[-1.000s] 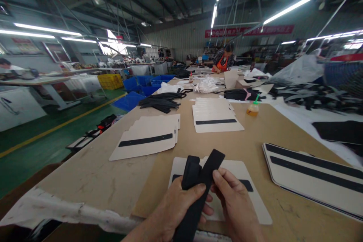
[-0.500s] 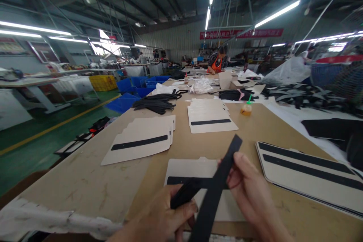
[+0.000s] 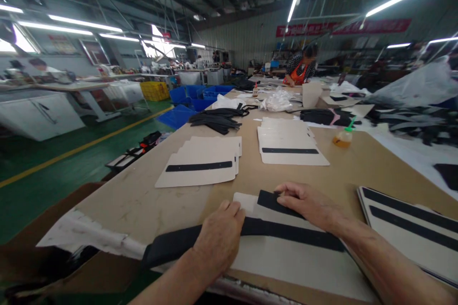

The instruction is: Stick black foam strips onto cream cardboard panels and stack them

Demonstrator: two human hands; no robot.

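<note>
A long black fabric strap (image 3: 243,231) lies across a cream card panel (image 3: 289,262) at the table's near edge, and its left end runs off the panel. My left hand (image 3: 220,238) rests flat on this strap, fingers together. A shorter black strip (image 3: 274,202) lies at an angle on the panel's far part. My right hand (image 3: 307,205) has its fingertips and thumb on that strip's end, apparently pinching it. The panel's left corner shows between my hands; the strap hides the rest of its middle.
Two stacks of cream panels with black bands (image 3: 200,162) stand further up the tan table (image 3: 125,209). A striped panel (image 3: 404,224) lies right, near a glue bottle (image 3: 343,139). Black straps (image 3: 218,119) lie beyond. A co-worker (image 3: 300,69) in an orange apron works far off.
Both black pieces have come down from my raised hands and now lie flat on the panel. My hands have lowered and spread apart. The view has swung slightly left.
</note>
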